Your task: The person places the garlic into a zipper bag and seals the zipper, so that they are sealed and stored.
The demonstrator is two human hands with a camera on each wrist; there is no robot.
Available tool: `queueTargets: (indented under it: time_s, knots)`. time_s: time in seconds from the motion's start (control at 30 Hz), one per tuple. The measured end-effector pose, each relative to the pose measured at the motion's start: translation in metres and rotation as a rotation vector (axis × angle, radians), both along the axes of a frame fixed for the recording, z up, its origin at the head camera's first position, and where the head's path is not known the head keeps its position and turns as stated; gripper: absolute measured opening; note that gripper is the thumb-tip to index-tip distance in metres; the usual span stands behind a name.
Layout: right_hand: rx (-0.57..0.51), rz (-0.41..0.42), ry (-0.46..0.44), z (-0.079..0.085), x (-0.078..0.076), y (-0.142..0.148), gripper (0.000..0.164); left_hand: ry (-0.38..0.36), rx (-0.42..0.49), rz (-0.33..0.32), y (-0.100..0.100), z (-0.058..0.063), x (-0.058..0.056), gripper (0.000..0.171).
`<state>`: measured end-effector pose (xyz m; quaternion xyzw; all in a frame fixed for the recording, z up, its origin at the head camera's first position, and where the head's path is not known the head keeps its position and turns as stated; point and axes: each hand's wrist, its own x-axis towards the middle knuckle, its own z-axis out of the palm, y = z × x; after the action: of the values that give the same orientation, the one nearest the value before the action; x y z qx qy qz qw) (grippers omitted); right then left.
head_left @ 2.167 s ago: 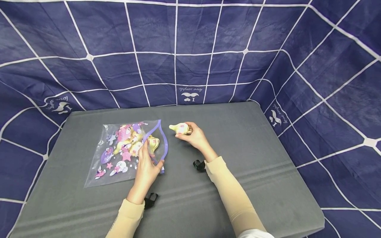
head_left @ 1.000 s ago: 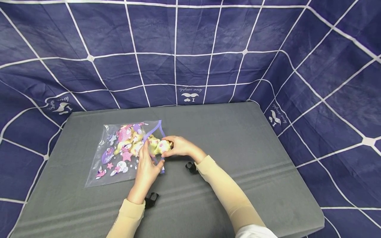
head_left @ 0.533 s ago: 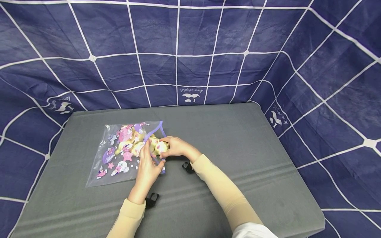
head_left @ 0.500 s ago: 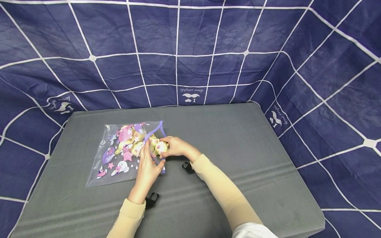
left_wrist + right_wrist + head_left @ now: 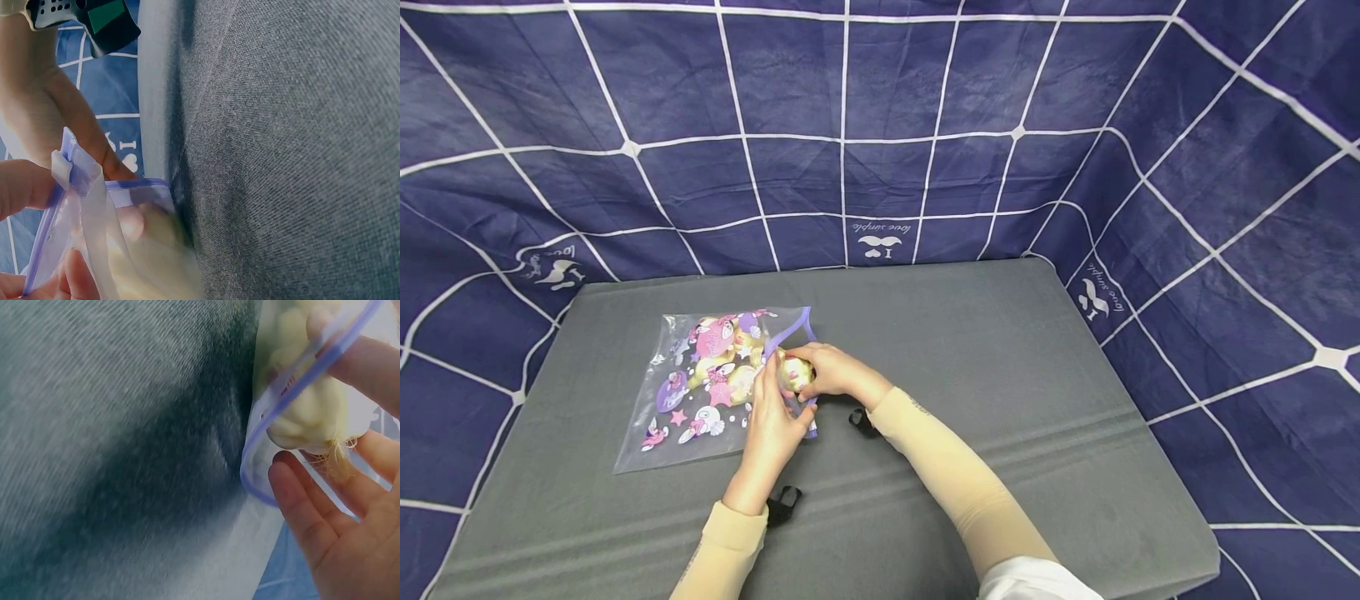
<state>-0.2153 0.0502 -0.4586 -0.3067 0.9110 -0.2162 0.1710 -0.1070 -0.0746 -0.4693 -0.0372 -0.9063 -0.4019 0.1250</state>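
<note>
A clear zip bag [image 5: 700,446] printed with pink and purple sea figures lies on the grey surface. Several yellowish garlic bulbs [image 5: 743,379] show through its film. My left hand [image 5: 771,429] holds the bag's purple-edged mouth apart, its fingers and thumb gripping the zip strip [image 5: 39,231] in the left wrist view. Through that mouth reaches my right hand [image 5: 842,373], holding one garlic bulb [image 5: 797,373] between thumb and fingers. In the right wrist view this bulb [image 5: 306,422] sits inside the purple rim [image 5: 294,390], its roots toward my palm.
The grey padded surface [image 5: 1000,358] extends right of the bag. Blue cloth [image 5: 790,183] with white grid lines hangs behind and at the sides. A black wrist-worn piece [image 5: 784,504] sits by my left wrist, another [image 5: 862,422] by my right.
My right hand has carried the garlic bulb leftward from beside the bag and into its mouth, a little deeper over the last half second. My left hand stays on the bag's edge.
</note>
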Motion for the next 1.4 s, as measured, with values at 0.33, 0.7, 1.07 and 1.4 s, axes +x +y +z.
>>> queueTargets:
  time_s: [0.33,0.7,1.07,1.4]
  knots:
    - [0.012,0.002,0.024,-0.003,-0.004,-0.013,0.075,0.006,0.037,0.011,0.000,0.000,0.000,0.099]
    - [0.034,0.014,0.096,-0.010,-0.010,-0.029,0.059,0.019,0.007,-0.002,-0.001,-0.001,0.001,0.096]
    - [0.041,0.017,0.216,-0.014,-0.013,-0.036,0.015,-0.019,-0.006,0.006,-0.001,0.000,0.001,0.096]
    - [0.021,-0.040,0.202,-0.016,-0.013,-0.038,0.013,-0.026,-0.006,0.009,0.000,0.000,0.001,0.098]
